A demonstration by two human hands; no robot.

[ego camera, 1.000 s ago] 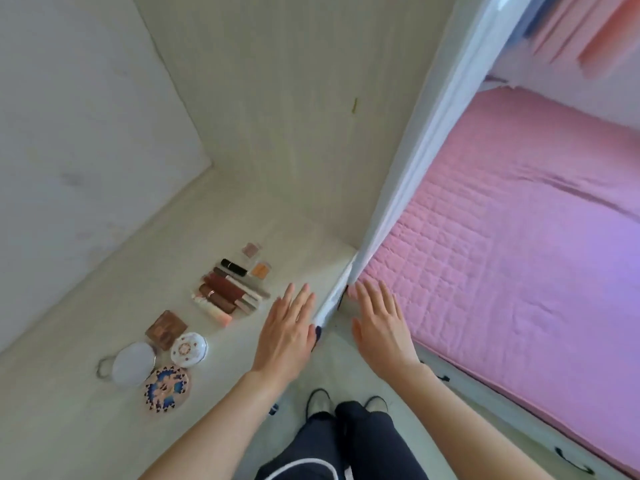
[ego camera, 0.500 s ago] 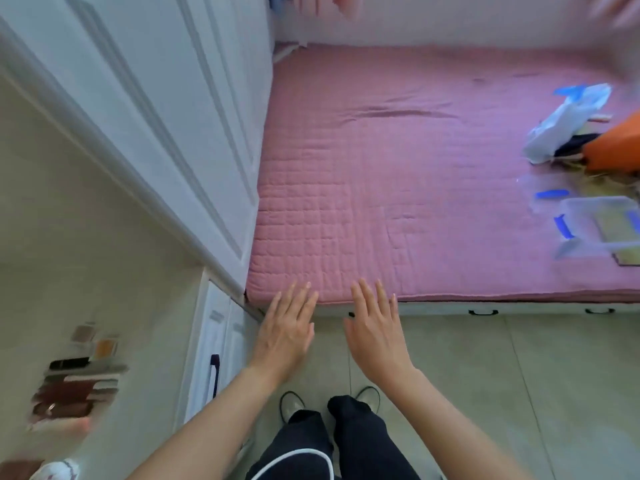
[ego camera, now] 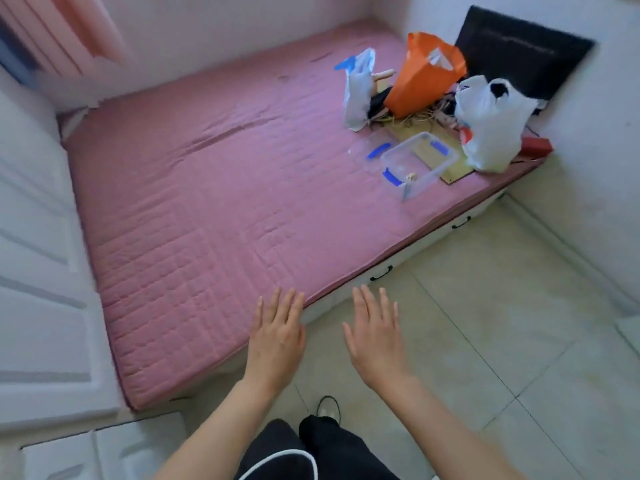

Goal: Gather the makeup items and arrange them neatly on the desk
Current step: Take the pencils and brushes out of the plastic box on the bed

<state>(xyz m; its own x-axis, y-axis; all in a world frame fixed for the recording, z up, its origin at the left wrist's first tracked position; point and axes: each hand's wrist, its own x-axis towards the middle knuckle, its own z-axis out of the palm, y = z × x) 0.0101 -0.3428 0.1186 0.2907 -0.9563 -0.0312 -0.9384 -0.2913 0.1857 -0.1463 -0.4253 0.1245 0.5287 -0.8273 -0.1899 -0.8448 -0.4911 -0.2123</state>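
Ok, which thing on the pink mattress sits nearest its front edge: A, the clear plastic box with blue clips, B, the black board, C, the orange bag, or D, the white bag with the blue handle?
A: the clear plastic box lies in front of the orange bag.

One camera sat on the person's head and looked forward and down, close over both arms, toward the pink bed (ego camera: 225,209) and floor (ego camera: 502,323)

Two flat, empty hands, left hand (ego camera: 277,337) and right hand (ego camera: 375,336), are held at six o'clock; a clear box (ego camera: 415,164) and bags (ego camera: 424,76) are seen on the pink mattress (ego camera: 207,209) at one o'clock.
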